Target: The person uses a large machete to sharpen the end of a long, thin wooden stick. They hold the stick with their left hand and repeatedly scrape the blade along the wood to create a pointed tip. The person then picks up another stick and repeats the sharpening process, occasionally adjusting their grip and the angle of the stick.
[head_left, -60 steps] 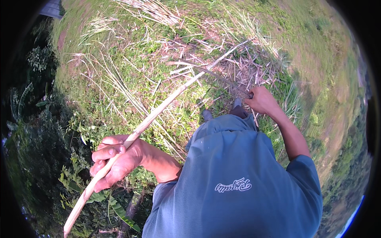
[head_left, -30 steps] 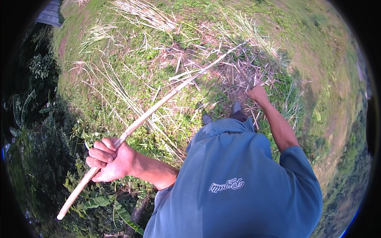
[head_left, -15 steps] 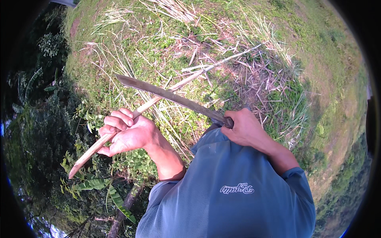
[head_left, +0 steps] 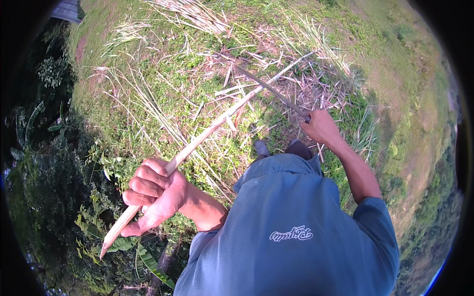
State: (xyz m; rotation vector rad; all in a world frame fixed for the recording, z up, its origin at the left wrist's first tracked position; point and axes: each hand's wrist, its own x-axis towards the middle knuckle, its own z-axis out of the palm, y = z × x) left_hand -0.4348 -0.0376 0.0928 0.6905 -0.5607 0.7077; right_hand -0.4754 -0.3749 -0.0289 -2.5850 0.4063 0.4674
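My left hand (head_left: 158,190) is closed around a long pale peeled stick (head_left: 205,134). The stick's cut near end juts out below the fist, and its thin far end slants up and right toward the ground litter. My right hand (head_left: 321,126) grips the dark handle of a machete (head_left: 276,93), with the arm stretched forward. Its long narrow blade crosses the stick at the stick's far half. Whether the edge touches the wood I cannot tell. A small pale sliver (head_left: 230,122) shows beside the stick's middle.
Wood shavings and split pieces (head_left: 316,81) litter the grass ahead. A bundle of pale sticks (head_left: 190,15) lies at the far side, with long dry stalks (head_left: 148,101) at the left. Dark bushes (head_left: 44,187) and a banana-like leaf (head_left: 153,261) border the left. My shoes (head_left: 261,147) stand below.
The machete has moved forward and right along the stick, from near my left hand to its far half. My right arm has extended. My left hand and the stick's near end have lowered slightly.
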